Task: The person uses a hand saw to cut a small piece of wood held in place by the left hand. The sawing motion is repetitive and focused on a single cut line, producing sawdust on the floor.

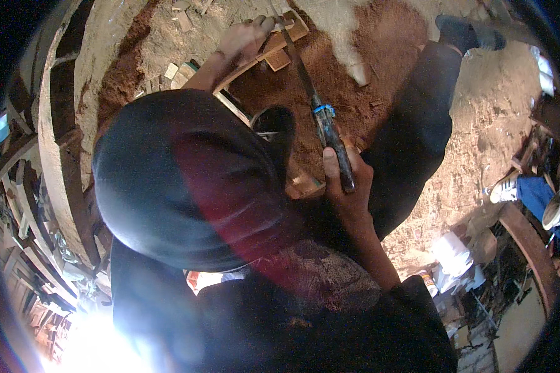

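Note:
My left hand (249, 38) is closed at a narrow wooden piece (297, 31) near the top, its fingertips beside a long, thin metal blade (298, 68); exactly what they grip is partly hidden. My right hand (348, 180) is wrapped round the blade's black handle (330, 135), which has a blue part (323, 110) at its upper end. The blade crosses the wood diagonally. A small square wood block (277, 61) lies just below the piece, and a long wooden strip (236, 76) runs down-left behind my bent leg (180, 161).
My other leg (410, 118) stretches right across reddish, dusty ground (386, 56). Wooden beams (62, 155) and scrap timber (18, 248) line the left. Small offcuts (180, 74) lie near my left arm. At right are shoes with blue cloth (529, 199), a white container (451, 252) and a curved board (522, 242).

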Available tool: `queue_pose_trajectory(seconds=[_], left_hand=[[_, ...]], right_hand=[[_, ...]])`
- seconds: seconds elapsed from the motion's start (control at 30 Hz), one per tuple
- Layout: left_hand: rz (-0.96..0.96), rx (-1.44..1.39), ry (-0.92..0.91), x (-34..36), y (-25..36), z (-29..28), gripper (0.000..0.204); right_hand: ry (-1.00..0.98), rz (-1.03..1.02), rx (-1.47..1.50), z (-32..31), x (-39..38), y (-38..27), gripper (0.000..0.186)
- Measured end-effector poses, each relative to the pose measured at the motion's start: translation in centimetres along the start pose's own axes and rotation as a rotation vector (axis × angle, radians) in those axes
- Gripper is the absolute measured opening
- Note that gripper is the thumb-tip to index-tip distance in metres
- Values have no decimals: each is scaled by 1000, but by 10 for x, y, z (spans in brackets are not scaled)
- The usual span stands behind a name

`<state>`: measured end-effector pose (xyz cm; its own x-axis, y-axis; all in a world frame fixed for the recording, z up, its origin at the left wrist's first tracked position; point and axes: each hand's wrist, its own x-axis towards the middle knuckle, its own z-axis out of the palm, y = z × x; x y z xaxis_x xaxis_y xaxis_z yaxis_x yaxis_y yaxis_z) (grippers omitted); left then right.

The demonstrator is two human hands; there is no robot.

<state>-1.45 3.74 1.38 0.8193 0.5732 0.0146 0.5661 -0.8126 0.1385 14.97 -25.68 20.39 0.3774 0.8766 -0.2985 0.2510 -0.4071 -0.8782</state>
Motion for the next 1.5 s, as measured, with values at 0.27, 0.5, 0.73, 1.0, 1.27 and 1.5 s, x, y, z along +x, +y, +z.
queue_pose_trajectory(seconds=[0.27, 0.5, 0.73, 1.0, 1.27, 1.5], left_hand=[[10, -12, 19, 6, 5, 0, 49], [-122, -205, -34, 9, 3, 1, 50], [-64, 38, -107, -6, -3, -9, 48], [-90, 66, -303, 12, 7, -30, 58], [22, -14, -120, 17, -12, -13, 59], [-48, -195, -126, 12, -13, -10, 59]], right_hand=[[74, -159, -47, 19, 12, 14, 33], [-29, -69, 83, 21, 45, 5, 34], [-21, -82, -13, 5, 11, 5, 34], [157, -308, -35, 26, 21, 26, 29], [-13, -134, 11, 21, 45, 11, 28], [-34, -23, 50, 9, 30, 6, 28]])
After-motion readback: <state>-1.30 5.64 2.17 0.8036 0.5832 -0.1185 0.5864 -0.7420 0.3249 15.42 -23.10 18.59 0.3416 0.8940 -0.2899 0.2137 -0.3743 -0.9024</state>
